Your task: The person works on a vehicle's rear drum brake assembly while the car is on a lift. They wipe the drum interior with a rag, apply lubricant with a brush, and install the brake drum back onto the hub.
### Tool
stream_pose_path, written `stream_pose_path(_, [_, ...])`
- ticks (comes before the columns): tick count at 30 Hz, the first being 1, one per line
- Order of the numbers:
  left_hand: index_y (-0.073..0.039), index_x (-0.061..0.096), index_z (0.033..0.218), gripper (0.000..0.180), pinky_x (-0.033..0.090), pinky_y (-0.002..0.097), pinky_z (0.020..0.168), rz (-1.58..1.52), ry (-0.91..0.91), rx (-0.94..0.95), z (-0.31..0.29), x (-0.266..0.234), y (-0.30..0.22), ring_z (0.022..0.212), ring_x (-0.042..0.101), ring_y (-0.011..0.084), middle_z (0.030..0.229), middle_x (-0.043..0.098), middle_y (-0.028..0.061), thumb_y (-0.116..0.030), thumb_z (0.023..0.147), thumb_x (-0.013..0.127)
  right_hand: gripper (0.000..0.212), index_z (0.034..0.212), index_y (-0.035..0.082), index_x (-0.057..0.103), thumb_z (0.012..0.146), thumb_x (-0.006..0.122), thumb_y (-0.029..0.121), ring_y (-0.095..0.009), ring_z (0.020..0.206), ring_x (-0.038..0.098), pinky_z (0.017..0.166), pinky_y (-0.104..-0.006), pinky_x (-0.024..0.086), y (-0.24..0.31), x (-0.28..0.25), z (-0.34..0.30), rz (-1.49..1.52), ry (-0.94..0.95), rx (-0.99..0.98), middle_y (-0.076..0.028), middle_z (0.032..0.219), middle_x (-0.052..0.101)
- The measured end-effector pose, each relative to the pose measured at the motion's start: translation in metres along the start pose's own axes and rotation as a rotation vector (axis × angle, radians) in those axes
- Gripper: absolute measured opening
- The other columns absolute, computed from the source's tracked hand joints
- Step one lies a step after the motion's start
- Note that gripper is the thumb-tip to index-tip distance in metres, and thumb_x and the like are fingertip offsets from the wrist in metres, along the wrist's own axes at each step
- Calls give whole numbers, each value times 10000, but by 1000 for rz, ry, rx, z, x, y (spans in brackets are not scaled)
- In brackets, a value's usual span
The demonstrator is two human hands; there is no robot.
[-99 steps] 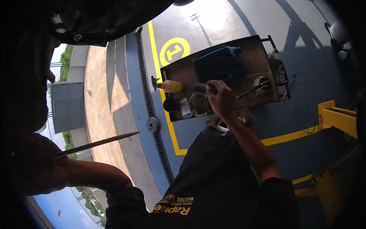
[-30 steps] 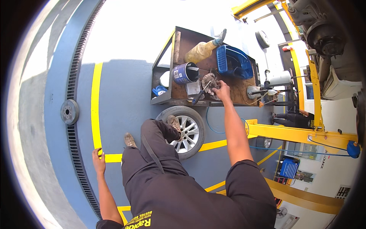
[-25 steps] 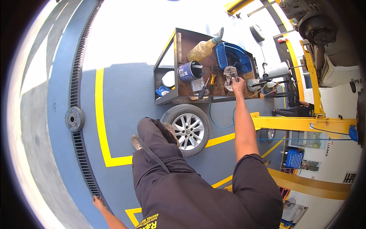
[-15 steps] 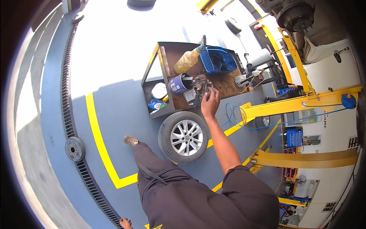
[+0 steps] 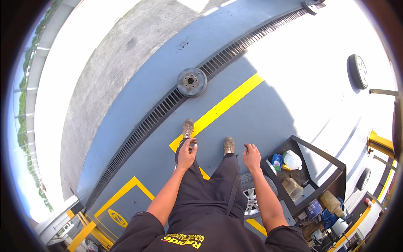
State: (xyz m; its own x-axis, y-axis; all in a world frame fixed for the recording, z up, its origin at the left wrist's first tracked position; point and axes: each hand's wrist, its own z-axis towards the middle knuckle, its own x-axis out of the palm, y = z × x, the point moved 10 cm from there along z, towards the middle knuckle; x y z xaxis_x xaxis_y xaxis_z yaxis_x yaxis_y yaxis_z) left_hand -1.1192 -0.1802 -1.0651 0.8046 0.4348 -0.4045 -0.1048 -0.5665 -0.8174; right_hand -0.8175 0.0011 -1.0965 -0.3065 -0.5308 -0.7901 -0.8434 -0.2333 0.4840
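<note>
Silver spoked wheel (image 5: 251,204), dark tire (image 5: 246,180), partly hidden, near right hand (image 5: 251,157)

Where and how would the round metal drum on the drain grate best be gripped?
The drum is likely best held by opposite sides of its outer edge, left hand and right hand coming down from the person's side. It lies flat on the grate, holed face up, so its round edge looks easiest to reach.

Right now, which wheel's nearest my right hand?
The wheel partly hidden by your right forearm; the upper-right wheel and lower far-right wheel are farther from your right hand.
</note>
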Motion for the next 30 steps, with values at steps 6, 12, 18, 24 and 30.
stream_pose_path(6, [-52, 629, 1286, 278, 570, 328, 742, -18, -71, -137, 52, -46, 110, 833, 703, 217, 1173, 691, 109, -155, 1028, 632, 302, 1238, 42, 694, 963, 619, 143, -387, 1129, 671, 986, -482, 540, 151, 185, 211, -126, 344, -252, -181, 1202, 703])
stream_pose_path(12, [-34, 626, 1273, 280, 572, 318, 751, -134, 54, -220, 160, -107, 140, 869, 719, 223, 1165, 692, 118, -115, 1005, 637, 416, 1295, 14, 633, 968, 661, 268, -379, 1152, 688, 989, -499, 557, 239, 414, 396, -114, 417, -178, -202, 1237, 688])
stream_pose_path(18, [-3, 638, 1238, 281, 575, 310, 739, -319, 82, -189, 222, -163, 163, 869, 737, 219, 1117, 707, 156, -98, 975, 658, 660, 1399, -70, 550, 1002, 629, 452, -398, 1437, 489, 1213, -556, 358, 234, 540, 559, -351, 138, -69, -242, 1446, 599])
stream_pose_path(24, [20, 676, 1186, 263, 570, 297, 738, -243, 127, -206, 238, -197, 173, 853, 739, 200, 1062, 717, 158, -117, 963, 649, 686, 1317, -34, 672, 1040, 415, 538, -390, 1432, 509, 1273, -670, 98, 271, 569, 562, -392, 436, 137, -219, 1381, 668])
stream_pose_path(30, [5, 688, 1144, 236, 554, 306, 743, -148, 213, -123, 246, -198, 166, 848, 721, 214, 995, 712, 138, -152, 976, 632, 579, 1269, 97, 745, 1046, 347, 455, -367, 1292, 615, 1162, -614, 273, 249, 506, 532, -207, 355, 227, -234, 1338, 691])
